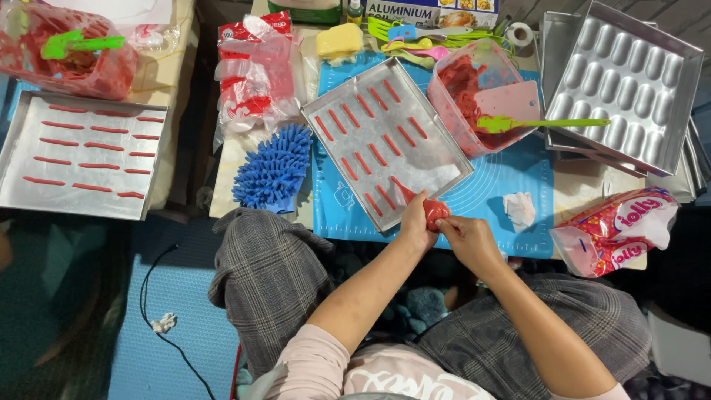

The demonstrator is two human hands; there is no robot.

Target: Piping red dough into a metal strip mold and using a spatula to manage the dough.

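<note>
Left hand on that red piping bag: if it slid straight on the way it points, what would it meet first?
Most likely the metal tray with red strips; the left hand and piping bag point up-left onto it, though height is unclear.

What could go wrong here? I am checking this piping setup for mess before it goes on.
The metal tray sits askew, one corner near the blue mat's edge; a push from the left hand might shift it. The piping bag, squeezed by both it and the right hand, could smear the neighbouring red strips. The green spatula overhangs its tub and may tip out.
</note>
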